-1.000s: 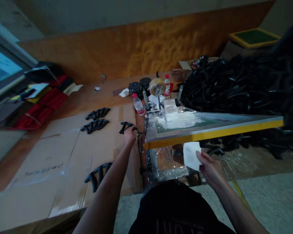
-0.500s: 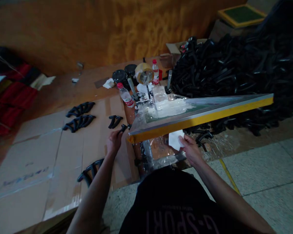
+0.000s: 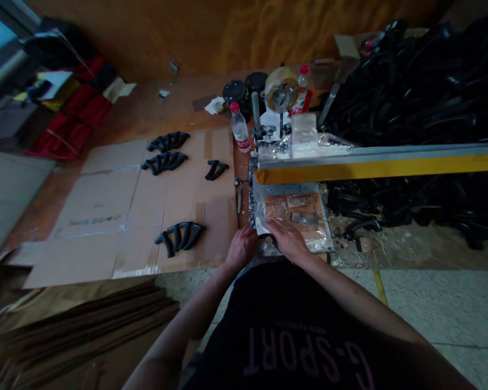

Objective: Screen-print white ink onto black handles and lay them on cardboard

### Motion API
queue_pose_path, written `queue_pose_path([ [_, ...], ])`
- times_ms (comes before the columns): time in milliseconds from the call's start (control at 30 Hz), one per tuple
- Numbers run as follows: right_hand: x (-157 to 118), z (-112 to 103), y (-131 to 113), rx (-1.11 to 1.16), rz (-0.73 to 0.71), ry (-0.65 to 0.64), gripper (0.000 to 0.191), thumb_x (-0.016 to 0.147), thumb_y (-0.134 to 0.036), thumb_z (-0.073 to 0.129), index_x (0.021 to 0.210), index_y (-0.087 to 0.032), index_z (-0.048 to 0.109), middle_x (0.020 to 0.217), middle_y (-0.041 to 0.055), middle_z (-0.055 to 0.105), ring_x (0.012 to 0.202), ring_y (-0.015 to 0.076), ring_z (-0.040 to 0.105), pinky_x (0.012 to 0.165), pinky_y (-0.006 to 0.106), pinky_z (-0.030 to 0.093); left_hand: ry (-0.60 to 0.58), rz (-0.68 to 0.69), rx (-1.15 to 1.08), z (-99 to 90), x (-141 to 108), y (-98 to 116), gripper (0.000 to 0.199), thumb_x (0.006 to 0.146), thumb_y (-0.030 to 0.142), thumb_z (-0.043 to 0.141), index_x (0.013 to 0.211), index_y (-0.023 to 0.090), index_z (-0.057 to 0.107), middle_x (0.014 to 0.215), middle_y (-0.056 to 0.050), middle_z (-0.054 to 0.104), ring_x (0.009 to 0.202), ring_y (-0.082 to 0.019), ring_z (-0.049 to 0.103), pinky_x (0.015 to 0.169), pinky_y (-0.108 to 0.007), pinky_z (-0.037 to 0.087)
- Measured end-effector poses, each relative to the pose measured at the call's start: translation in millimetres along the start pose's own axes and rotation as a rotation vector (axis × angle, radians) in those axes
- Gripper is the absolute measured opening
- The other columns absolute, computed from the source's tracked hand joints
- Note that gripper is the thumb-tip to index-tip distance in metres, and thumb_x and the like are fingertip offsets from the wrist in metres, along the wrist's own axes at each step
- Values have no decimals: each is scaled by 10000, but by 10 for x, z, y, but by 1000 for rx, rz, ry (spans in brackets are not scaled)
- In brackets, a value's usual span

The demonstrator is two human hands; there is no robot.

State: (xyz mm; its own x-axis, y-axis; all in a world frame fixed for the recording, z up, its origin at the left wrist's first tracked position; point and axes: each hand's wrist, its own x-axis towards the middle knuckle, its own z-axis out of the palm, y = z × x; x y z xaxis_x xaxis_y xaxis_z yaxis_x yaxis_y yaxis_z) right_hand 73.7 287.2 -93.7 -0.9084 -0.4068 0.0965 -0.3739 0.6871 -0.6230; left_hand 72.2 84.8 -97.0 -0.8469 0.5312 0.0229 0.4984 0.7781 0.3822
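Observation:
My left hand (image 3: 243, 248) is closed at the near left edge of the clear-wrapped board (image 3: 329, 239). It grips a black curved handle-like piece (image 3: 265, 236), of which only a dark bit shows between my hands. My right hand (image 3: 287, 237) presses a white cloth or paper wipe (image 3: 262, 225) against that piece, its fingers closed over the wipe. Above the board a yellow-edged screen frame (image 3: 333, 172) stands raised. More black curved pieces lie in rows (image 3: 180, 237) on the cardboard (image 3: 140, 216) to the left.
A large heap of black pieces (image 3: 423, 97) fills the right side. Behind the frame are a tape roll (image 3: 282, 88), a red-capped bottle (image 3: 240, 129), another bottle (image 3: 303, 81) and dark tubs (image 3: 235, 95). Red bundles (image 3: 79, 116) are stacked at far left.
My left hand has brought the black piece right, from the cardboard to the wipe. My right hand has moved the wipe left against it. The view has shifted, and the frame appears higher.

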Motion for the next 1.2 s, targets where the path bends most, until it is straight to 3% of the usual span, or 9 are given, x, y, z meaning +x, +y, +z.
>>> queue_pose_path([
  [100,-108,83,17,-20,7,-81,499,906,-85,392,1377,-187,523,1450,74,478,1372,187,398,1151,392,351,-7,4,53,-1,0,12,207,921,215,497,829,169,676,818,-78,630,809,-203,572,746,-333,447],
  [267,-206,43,36,-31,-8,-135,526,898,-61,364,1389,-186,508,1458,74,466,1366,176,406,1140,382,369,-24,26,55,-15,7,16,202,926,186,468,879,180,664,845,-63,632,792,-192,551,737,-318,421],
  [433,-122,16,51,-50,-3,-138,516,900,-75,391,1391,-185,504,1467,77,451,1371,190,398,1148,395,356,-29,33,66,-34,22,8,238,935,275,487,817,167,663,840,-71,634,805,-197,547,765,-320,425],
  [600,-205,5,71,-22,-66,-174,495,904,-84,405,1369,-199,530,1453,60,474,1384,186,377,1153,395,350,-36,31,56,-55,28,36,212,930,191,460,887,173,668,852,-60,639,786,-185,546,750,-305,424],
  [767,-134,20,46,-2,-27,-129,491,896,-103,429,1365,-202,534,1451,67,479,1379,192,389,1145,401,357,-37,22,96,-51,16,33,221,909,172,480,772,150,652,821,-78,632,783,-199,557,741,-322,429],
  [933,-302,-163,-39,89,-13,-207,481,884,-80,401,1305,-223,586,1397,57,545,1339,188,445,1119,387,372,-38,3,-12,-60,33,50,236,932,228,481,1045,181,683,932,-73,671,862,-195,592,820,-324,452],
  [1067,-478,-451,-46,355,278,-187,309,931,-276,426,1055,-207,700,1059,63,720,1002,219,660,907,373,503,-41,-37,-80,-66,33,45,280,927,305,519,1123,179,676,955,-84,688,906,-200,619,870,-332,468],
  [1133,-540,-594,-2,600,478,-88,349,909,-432,474,962,-179,709,902,59,728,827,214,671,791,358,523,-35,-83,-138,-108,34,43,289,920,323,533,1112,172,688,973,-87,694,926,-200,632,871,-322,478],
  [1200,-608,-741,51,878,633,39,416,833,-538,573,960,-166,708,880,56,724,778,204,660,753,338,520,-56,-145,-232,-192,69,77,294,911,342,547,1102,178,700,983,-76,703,916,-187,648,847,-292,490],
])
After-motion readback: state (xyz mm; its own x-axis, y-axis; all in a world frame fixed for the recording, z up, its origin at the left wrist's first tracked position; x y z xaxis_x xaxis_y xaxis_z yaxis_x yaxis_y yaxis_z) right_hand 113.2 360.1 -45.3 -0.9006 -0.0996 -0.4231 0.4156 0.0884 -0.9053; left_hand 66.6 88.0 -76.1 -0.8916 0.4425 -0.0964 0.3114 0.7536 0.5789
